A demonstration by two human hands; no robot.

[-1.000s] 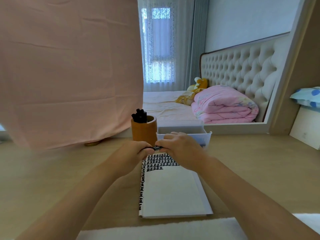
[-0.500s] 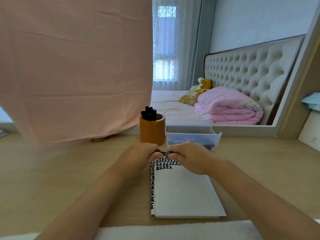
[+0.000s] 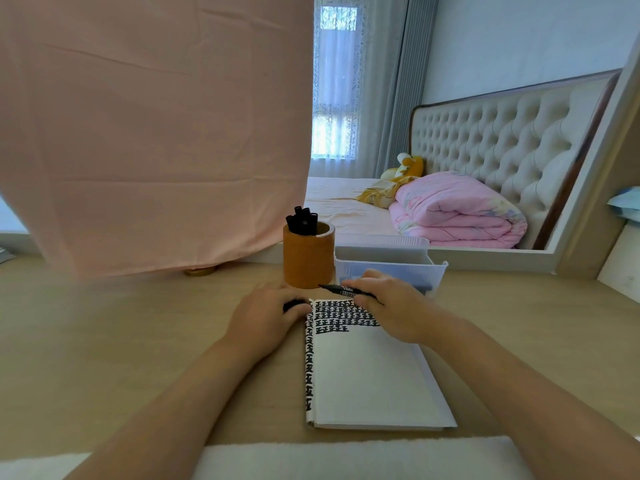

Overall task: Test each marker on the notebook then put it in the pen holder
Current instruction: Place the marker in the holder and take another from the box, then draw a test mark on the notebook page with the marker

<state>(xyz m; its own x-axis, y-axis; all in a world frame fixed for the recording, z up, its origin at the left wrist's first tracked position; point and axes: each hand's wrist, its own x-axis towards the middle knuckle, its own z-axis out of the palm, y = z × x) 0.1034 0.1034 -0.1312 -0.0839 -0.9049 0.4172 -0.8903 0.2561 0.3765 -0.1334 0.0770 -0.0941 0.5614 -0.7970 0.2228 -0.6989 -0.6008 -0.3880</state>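
Note:
An open white notebook lies on the wooden desk, its top rows filled with black marks. My right hand pinches a black marker above the notebook's top edge, its uncapped tip pointing left. My left hand grips the marker's black cap just left of the notebook. Behind both hands stands a brown cylindrical pen holder with several black markers in it.
A pale plastic tray sits right of the pen holder, behind my right hand. A pink cloth hangs over the desk's back left. A mirror behind shows a bed. A white towel lies along the near edge.
The hands have drawn apart: the cap came off in my left hand and the marker stays in my right. The camera has shifted slightly.

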